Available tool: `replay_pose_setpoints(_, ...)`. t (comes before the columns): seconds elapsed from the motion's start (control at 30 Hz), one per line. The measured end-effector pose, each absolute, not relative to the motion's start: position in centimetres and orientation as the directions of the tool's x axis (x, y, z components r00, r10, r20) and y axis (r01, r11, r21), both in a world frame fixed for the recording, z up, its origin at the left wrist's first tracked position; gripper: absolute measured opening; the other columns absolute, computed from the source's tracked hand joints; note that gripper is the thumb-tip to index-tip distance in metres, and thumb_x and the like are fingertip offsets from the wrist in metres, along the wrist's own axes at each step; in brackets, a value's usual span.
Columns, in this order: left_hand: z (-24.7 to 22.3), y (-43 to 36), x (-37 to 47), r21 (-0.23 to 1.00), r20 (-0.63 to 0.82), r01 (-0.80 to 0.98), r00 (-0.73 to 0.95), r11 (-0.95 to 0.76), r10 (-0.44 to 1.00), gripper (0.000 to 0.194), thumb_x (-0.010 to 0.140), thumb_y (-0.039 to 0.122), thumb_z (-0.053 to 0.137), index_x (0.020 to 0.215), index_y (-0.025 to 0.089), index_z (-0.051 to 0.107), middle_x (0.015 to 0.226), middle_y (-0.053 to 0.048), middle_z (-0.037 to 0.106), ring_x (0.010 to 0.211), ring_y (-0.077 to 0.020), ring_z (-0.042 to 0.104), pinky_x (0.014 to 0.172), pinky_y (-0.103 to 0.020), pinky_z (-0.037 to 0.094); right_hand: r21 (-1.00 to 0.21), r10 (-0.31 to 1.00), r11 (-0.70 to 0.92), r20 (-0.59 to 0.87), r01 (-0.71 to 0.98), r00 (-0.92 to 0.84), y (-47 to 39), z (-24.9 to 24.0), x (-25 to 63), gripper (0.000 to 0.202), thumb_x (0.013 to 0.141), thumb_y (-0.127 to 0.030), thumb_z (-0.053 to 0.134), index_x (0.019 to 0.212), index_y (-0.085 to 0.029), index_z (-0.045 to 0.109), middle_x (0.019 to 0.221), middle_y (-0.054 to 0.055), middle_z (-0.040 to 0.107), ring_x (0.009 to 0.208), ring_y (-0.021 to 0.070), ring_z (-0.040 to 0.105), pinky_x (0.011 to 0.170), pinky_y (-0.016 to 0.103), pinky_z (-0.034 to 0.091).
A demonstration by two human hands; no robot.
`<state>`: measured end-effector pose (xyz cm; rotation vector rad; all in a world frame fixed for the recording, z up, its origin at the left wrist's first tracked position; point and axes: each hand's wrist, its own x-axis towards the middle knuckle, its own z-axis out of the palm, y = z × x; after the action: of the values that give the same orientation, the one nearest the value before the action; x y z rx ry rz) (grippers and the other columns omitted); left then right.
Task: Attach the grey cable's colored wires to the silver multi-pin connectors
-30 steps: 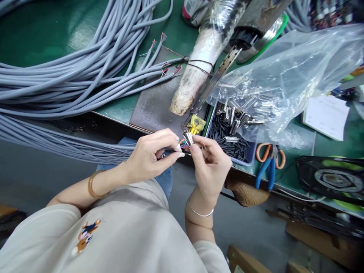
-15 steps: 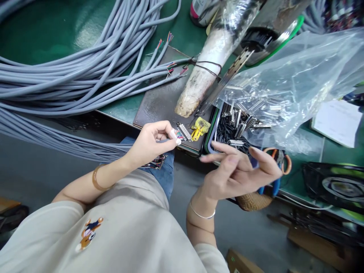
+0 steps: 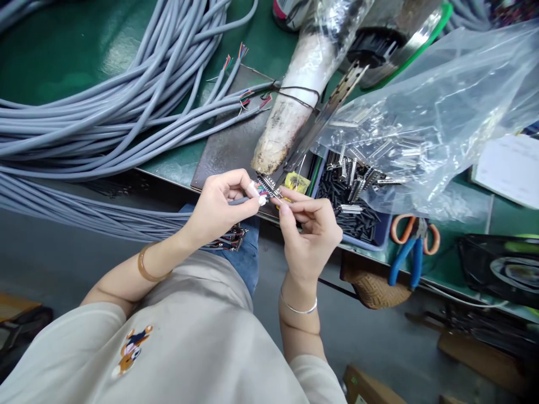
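My left hand (image 3: 229, 196) is closed in a pinch on the end of a grey cable (image 3: 239, 201), with white coverings on its thumb and fingertip. Coloured wires fan from that cable end to a metal multi-pin connector (image 3: 269, 185), just past the fingertips. From the other side, my right hand (image 3: 309, 227) meets the connector's near end, thumb and forefinger pinched together. What lies between them is too small to make out. Just behind the connector are a soldering iron's long metal shaft (image 3: 324, 115) and a yellow piece (image 3: 297, 182), partly hidden by my right fingers.
Grey cables (image 3: 126, 120) fill the left. A plastic-wrapped white roll (image 3: 290, 106) lies on a dark plate (image 3: 223, 148). A blue bin (image 3: 381, 238) holds black sleeves and connectors, beside a clear bag (image 3: 446, 106). Pliers (image 3: 415, 247) overhang the bench edge. Wired connectors (image 3: 236, 238) rest on my lap.
My right hand has moved left from over the bin, its spread fingers closing into a pinch at the connector. My left hand keeps its pinch. The bin and pliers are now uncovered.
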<state>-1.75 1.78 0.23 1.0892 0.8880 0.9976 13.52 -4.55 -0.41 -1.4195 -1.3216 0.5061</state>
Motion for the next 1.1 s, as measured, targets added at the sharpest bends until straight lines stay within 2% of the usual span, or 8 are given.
replay_pose_setpoints(0.2,0.3,1.9,-1.4,0.984,-0.041,-0.157,0.260,0.085,0.965,0.015,0.070,0.015,0.072,0.069,0.017,0.057,0.069,0.002,0.062,0.063,-0.0070,0.056,0.059,-0.018,0.046,-0.894,0.891,0.211,0.342,0.394,0.299,-4.3,-0.2,13.4,0.010,0.094,-0.022,0.069,0.089,-0.022,0.060,0.112,0.005,0.081,0.094,0.0166,0.081,0.078,0.027,0.068)
replay_pose_setpoints(0.43,0.5,1.9,-1.2,0.987,-0.025,-0.150,0.235,0.062,0.972,0.017,0.071,0.014,0.072,0.068,0.017,0.055,0.065,0.004,0.058,0.059,-0.0060,0.052,0.056,-0.017,0.044,-0.903,0.887,0.222,0.344,0.367,0.310,-4.0,0.0,13.5,0.009,0.091,-0.019,0.073,0.089,-0.021,0.064,0.110,0.005,0.081,0.095,0.0168,0.080,0.081,0.027,0.068)
replay_pose_setpoints(0.77,1.1,2.0,-1.3,0.979,-0.051,-0.178,0.247,0.097,0.968,0.018,0.068,0.011,0.074,0.068,0.017,0.057,0.067,0.003,0.062,0.060,-0.0059,0.053,0.056,-0.017,0.044,-0.818,0.861,0.239,0.428,0.523,0.276,-3.5,0.5,13.4,0.004,0.090,-0.017,0.073,0.090,-0.021,0.072,0.101,0.002,0.082,0.095,0.0184,0.080,0.077,0.030,0.068)
replay_pose_setpoints(0.97,1.2,2.0,-1.3,0.973,-0.091,-0.183,0.255,0.140,0.963,0.018,0.069,0.015,0.074,0.068,0.017,0.056,0.068,0.003,0.062,0.060,-0.0060,0.054,0.056,-0.017,0.045,-0.661,0.806,0.328,0.568,0.675,0.165,-3.3,0.8,13.4,0.014,0.088,-0.011,0.074,0.094,-0.024,0.073,0.100,0.000,0.082,0.093,0.0172,0.079,0.078,0.029,0.066)
replay_pose_setpoints(1.1,1.1,2.1,-1.4,0.959,-0.159,-0.185,0.283,0.216,0.946,0.018,0.067,0.013,0.075,0.067,0.017,0.057,0.069,0.002,0.064,0.059,-0.0059,0.054,0.054,-0.017,0.043,-0.691,0.829,0.278,0.523,0.668,0.196,-3.6,0.6,13.5,0.007,0.090,-0.017,0.073,0.091,-0.023,0.071,0.100,0.002,0.081,0.091,0.0181,0.080,0.072,0.029,0.066)
